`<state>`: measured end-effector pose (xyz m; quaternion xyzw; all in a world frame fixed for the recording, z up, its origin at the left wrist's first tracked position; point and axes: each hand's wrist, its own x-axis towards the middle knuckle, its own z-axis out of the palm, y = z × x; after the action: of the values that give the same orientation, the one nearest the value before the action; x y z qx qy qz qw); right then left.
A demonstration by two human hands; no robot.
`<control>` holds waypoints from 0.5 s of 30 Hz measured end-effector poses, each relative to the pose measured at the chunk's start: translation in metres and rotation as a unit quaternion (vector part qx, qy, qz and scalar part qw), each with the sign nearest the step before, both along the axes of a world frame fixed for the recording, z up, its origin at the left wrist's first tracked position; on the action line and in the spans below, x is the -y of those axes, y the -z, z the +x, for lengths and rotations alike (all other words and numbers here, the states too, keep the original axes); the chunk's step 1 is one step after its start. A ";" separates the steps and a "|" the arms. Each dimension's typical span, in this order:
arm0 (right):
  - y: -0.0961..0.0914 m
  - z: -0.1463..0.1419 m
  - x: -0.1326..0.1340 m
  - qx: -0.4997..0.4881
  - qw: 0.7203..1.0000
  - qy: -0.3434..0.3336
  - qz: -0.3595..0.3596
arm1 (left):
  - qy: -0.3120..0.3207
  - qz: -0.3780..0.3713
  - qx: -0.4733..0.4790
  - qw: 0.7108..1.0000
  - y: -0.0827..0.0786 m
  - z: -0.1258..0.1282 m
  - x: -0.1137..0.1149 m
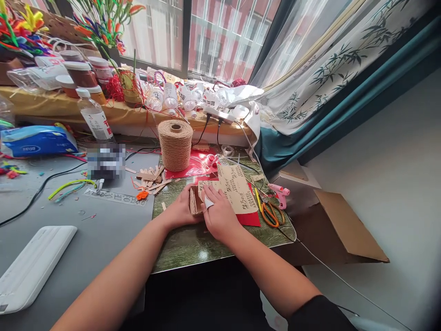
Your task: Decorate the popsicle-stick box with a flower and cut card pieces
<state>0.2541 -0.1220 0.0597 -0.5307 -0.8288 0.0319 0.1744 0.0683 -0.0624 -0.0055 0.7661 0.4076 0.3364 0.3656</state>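
Head view: a twine spool [175, 147] was taken as landmark. Just in front of it, toward the person, a layered cardboard piece [195, 202] was held up by the left hand [182, 209]. Left fingers were curled in partway and closed around its left side and underside; some were hidden behind it. The right hand [221, 215] was placed in front and to the right of the spool, fingers nearly straight and close together, laid over the left part of a printed tan sheet [237, 188], beside the cardboard. A small white piece [208, 202] was seen at the right thumb side; whether it was gripped or worn could not be told, nor how firmly the cardboard was pressed by that hand.

Right of the spool and nearer the person, red paper [251, 219] was partly covered by the tan sheet. Orange-handled scissors [271, 214] were left beyond the sheet's right edge, with a pink glue gun [280, 195] just past them. Left of the spool, flat strips [152, 178] were piled, an orange fuzzy bit [141, 195] was dropped nearby, and a clear stencil [115, 196] was laid farther left.
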 end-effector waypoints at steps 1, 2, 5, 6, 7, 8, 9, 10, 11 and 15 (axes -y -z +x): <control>0.000 0.000 0.002 0.003 1.000 -0.005 0.001 | -0.001 0.000 -0.001 1.000 -0.001 0.000 0.000; 0.000 0.001 0.005 0.007 1.000 -0.010 0.004 | 0.000 -0.001 -0.003 1.000 -0.001 0.001 0.000; 0.000 0.002 0.011 0.018 0.999 -0.024 0.012 | 0.003 0.001 -0.010 1.000 -0.002 0.001 -0.001; 0.000 0.002 0.011 0.018 0.999 -0.025 0.013 | 0.004 0.003 -0.013 1.000 -0.003 0.001 -0.001; 0.000 0.002 0.011 0.017 1.000 -0.023 0.013 | 0.004 0.006 -0.015 1.000 -0.003 0.001 -0.001; 0.000 0.002 0.011 0.017 1.000 -0.020 0.011 | 0.003 0.007 -0.017 1.000 -0.003 0.002 -0.001; 0.000 0.002 0.012 0.016 1.000 -0.019 0.010 | 0.002 0.008 -0.016 1.000 -0.003 0.002 -0.001; -0.001 0.002 0.014 0.017 1.000 -0.019 0.009 | 0.003 0.008 -0.014 1.000 -0.003 0.002 -0.001; -0.001 0.003 0.017 0.019 1.000 -0.021 0.008 | 0.004 0.007 -0.012 1.000 -0.003 0.003 -0.001; -0.003 0.006 0.035 0.026 0.999 -0.037 0.016 | 0.012 0.007 -0.010 1.000 -0.005 0.002 -0.001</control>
<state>0.2600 -0.1566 0.0623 -0.4976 -0.8524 0.0110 0.1603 0.0708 -0.0612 -0.0004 0.7768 0.3999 0.3276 0.3596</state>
